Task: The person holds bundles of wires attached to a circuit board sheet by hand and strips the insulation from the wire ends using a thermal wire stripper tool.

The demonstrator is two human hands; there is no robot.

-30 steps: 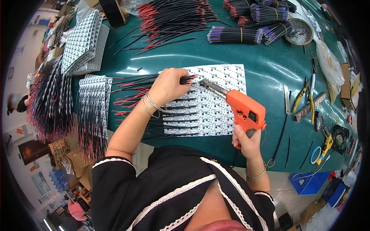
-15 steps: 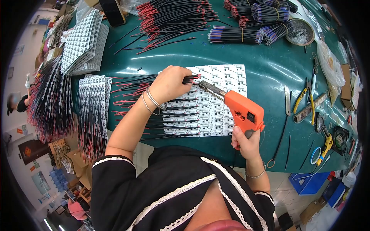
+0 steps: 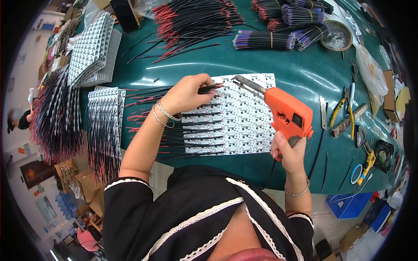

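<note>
My right hand [image 3: 291, 152] is wrapped round the handle of an orange soldering gun [image 3: 289, 111]. The gun's metal tip is over the upper part of a white circuit board panel [image 3: 250, 119], apart from my left hand. My left hand [image 3: 187, 93] is closed on black wires with red ends [image 3: 209, 88] at the panel's upper left; the fingertips are partly hidden. Below that hand, rows of black and red wires [image 3: 202, 137] lie across the panel's left half and stick out past its left edge. Small components dot the panel's bare right half.
Wired panels [image 3: 104, 117] and a stack of white panels [image 3: 91, 52] are at left. Loose wires [image 3: 196, 26] spread at the back, beside tied wire bundles [image 3: 263, 40] and a round bowl [image 3: 337, 35]. Yellow-handled pliers [image 3: 336, 115] lie right. A person stands far left.
My right hand has moved right with the soldering gun, and its tip has drawn up and away from the wire ends at my left fingers. My left hand stays nearly in place.
</note>
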